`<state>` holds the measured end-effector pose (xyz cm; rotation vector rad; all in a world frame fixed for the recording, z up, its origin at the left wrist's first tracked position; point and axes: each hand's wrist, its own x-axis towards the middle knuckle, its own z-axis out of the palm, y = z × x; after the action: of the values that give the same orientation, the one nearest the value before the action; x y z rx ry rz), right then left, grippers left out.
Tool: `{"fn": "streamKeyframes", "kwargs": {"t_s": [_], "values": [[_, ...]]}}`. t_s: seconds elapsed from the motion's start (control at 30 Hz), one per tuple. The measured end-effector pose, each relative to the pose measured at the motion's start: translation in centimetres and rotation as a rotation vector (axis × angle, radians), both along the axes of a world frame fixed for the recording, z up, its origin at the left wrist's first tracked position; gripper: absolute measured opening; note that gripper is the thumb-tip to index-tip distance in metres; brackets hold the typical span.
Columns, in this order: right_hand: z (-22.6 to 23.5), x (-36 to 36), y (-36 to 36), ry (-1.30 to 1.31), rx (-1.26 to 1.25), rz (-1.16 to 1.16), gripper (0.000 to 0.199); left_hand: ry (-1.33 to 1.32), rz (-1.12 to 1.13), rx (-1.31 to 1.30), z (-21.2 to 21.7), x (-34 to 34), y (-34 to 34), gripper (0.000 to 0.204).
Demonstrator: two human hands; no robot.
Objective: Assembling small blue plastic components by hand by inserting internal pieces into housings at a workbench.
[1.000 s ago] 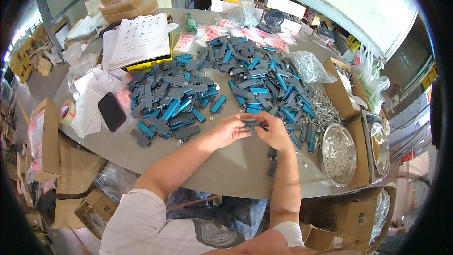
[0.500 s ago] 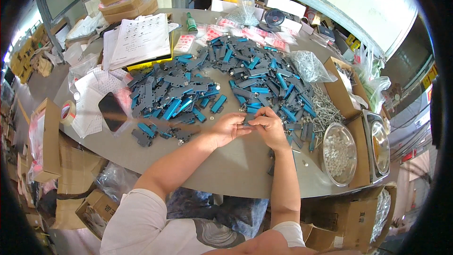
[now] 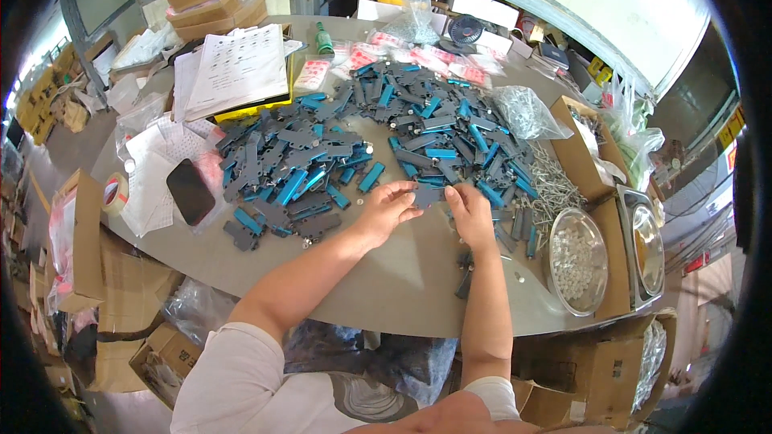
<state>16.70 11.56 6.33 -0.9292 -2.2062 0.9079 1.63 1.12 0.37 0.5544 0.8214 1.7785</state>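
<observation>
Between my two hands is a small flat dark grey part (image 3: pixel 429 196) with a trace of blue at its far edge; its exact kind I cannot make out. My left hand (image 3: pixel 388 214) pinches its left end between thumb and fingers. At its right end, the thumb and fingers of my right hand (image 3: pixel 471 214) are closed on it. Just beyond my hands spread two heaps of similar grey and blue parts, a left heap (image 3: pixel 293 157) and a right heap (image 3: pixel 450 124). A few loose grey parts (image 3: pixel 465 280) lie beside my right forearm.
Right of the heaps are a pile of metal screws (image 3: pixel 555 181), a steel bowl of small white pieces (image 3: pixel 575 265) and a cardboard box (image 3: pixel 579 153). To the left lie a phone (image 3: pixel 191 193), papers (image 3: pixel 241 72) and a tape roll (image 3: pixel 115 191). A green bottle (image 3: pixel 323 38) stands behind.
My hands have moved slightly apart, and more of the grey part shows between them. My right hand has shifted a little to the right.
</observation>
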Motion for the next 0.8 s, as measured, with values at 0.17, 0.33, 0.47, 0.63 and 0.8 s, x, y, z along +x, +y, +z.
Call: {"fn": "streamKeyframes", "kwargs": {"t_s": [0.17, 0.33, 0.47, 0.63, 0.8], "values": [[-0.2, 0.4, 0.7, 0.037, -0.088, 0.131, 0.035, 0.034, -0.075, 0.001, 0.8, -0.3, -0.3, 0.026], [0.0, 0.7, 1.0, 0.063, -0.079, 0.182, 0.036, 0.036, -0.109, 0.022, 1.1, -0.5, -0.3, 0.028], [-1.5, 1.1, 2.5, 0.015, 0.094, -0.166, 0.037, 0.087, 0.171, 0.043, 1.1, -1.0, -0.3, 0.018], [-2.3, 5.4, 6.5, -0.331, 0.217, -0.609, 0.036, 0.081, 0.886, 0.291, 3.9, -3.6, -0.5, 0.026], [-4.7, 4.6, 8.0, -0.423, 0.163, -0.499, 0.044, 0.413, 0.838, 0.156, 3.0, -3.3, -0.8, 0.024]]}}
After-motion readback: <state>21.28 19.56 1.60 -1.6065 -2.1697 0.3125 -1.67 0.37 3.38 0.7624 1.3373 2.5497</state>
